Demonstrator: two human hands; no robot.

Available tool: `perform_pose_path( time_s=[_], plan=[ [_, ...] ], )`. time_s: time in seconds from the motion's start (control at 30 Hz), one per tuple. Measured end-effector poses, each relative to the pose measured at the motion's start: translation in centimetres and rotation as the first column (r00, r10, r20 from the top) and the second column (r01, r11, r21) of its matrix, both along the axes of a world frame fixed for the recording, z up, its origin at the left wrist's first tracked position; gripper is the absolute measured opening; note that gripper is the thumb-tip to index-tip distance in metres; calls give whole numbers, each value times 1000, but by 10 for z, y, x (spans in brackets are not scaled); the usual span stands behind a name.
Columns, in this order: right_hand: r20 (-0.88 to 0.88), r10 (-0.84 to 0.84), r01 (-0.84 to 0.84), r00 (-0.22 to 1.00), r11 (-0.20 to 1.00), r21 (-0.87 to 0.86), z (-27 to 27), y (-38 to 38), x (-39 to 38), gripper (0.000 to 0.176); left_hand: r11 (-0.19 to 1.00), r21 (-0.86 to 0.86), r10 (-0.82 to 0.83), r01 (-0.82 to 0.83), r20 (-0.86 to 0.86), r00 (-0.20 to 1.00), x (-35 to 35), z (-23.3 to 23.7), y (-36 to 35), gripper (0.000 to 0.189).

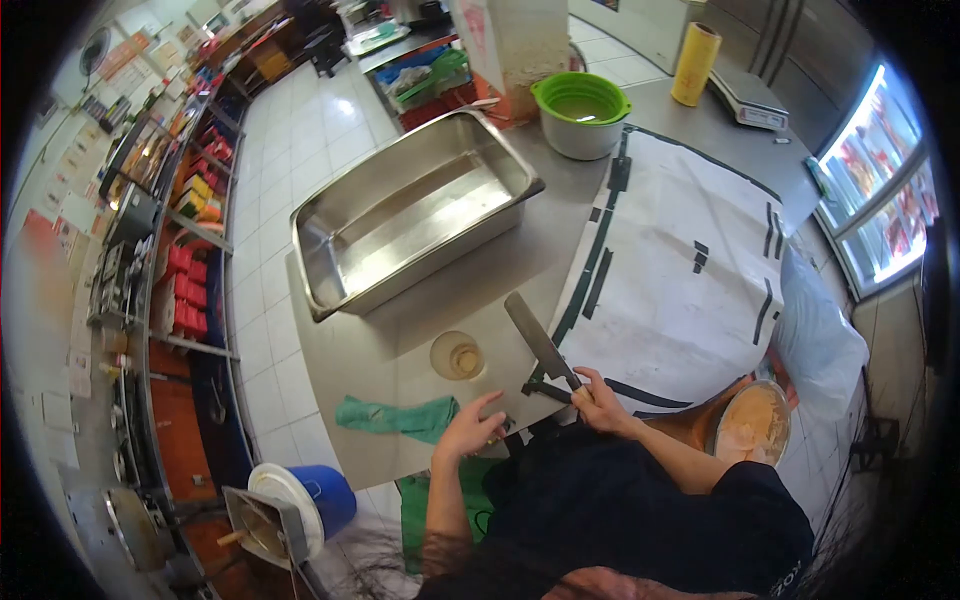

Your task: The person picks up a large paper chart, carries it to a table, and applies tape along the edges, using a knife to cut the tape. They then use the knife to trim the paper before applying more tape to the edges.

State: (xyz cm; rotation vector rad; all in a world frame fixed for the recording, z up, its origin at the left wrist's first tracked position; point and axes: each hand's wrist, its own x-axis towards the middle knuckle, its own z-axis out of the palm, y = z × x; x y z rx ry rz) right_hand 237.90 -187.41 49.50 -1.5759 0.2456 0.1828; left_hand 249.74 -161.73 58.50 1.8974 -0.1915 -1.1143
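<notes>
My right hand [600,403] is closed around the handle of a kitchen knife [538,340]. The broad dark blade points up and to the left, over the steel table. Near the table's front edge my left hand [472,425] has its thumb and fingers apart, with nothing seen in it. Beside it on the left lies a crumpled green cloth [395,416]. A small clear cup [457,356] stands between the cloth and the blade. Further back is a large steel pan [420,215], its inside bare.
A white sheet with black tape [670,280] covers the right side of the table [400,350]. Behind stand a green colander in a pot [582,105], a yellow roll [697,65] and a scale [750,100]. A blue bucket [330,500] sits at lower left, an orange-filled tub [752,425] at right.
</notes>
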Motion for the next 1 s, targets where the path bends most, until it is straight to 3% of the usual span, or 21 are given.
perform_pose_path(
  time_s=[0.03,0.13,0.2,0.3,0.43,0.57,0.7,0.83,0.9,1.0],
  plan=[
    [-41,-37,38,998,999,21,3,-2,8,47,992,-126,22,-26,-37,999,-6,-20,4,49],
    [-78,-142,148,987,985,83,-23,-2,27,44,992,-120,18,-39,-169,985,-17,-16,-2,49],
    [-135,-176,201,975,958,206,-14,4,47,44,985,-166,24,-54,-176,984,-24,-30,-3,48],
    [-162,-184,217,970,951,221,-9,10,72,43,985,-167,6,-35,-173,985,-24,-39,-1,46],
    [-45,-250,253,967,934,254,-42,17,111,43,983,-177,27,-58,-178,984,-29,-30,-6,46],
    [-126,-353,375,927,870,320,-37,19,137,39,976,-195,67,-100,-169,983,-33,-41,-2,45],
    [-175,-531,559,829,795,235,-31,26,169,41,974,-209,53,-90,-175,983,-38,-42,-2,43],
    [-130,-583,597,802,792,131,-51,22,207,47,945,-256,145,-202,-225,963,-39,-44,-8,41],
    [-65,-555,554,830,832,-22,-59,12,220,50,906,-315,227,-282,-201,953,-41,-62,-10,41],
    [21,-395,384,918,878,-287,-48,-8,217,54,854,-354,299,-381,-266,916,-41,-40,-31,37]
  ],
)
